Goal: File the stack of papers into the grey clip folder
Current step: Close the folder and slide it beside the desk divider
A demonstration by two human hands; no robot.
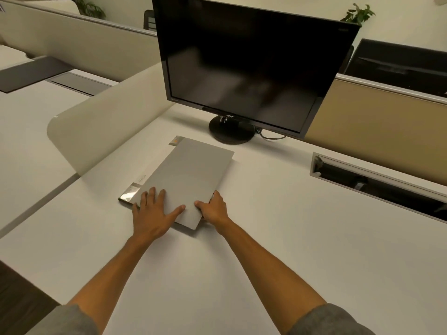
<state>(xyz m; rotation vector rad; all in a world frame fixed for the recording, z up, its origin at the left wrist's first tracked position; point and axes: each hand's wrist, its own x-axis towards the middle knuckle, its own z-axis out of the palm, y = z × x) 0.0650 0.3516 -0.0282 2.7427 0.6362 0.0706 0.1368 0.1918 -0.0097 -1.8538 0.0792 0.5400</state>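
The closed folder [186,180] lies on the desk [266,238] near the monitor [244,66]. The left hand [154,213] presses it, fingers spread; the right hand [214,209] apparently pinches its near-right edge.

dark monitor [244,61], white desk [266,238], potted plant [358,14]

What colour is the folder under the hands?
Plain grey flat clip folder, with a shiny silver corner, seen from the head view.

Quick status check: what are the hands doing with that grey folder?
Left hand flat on closed grey folder. Right hand gripping its near right edge. Papers not visible. Nothing in the way.
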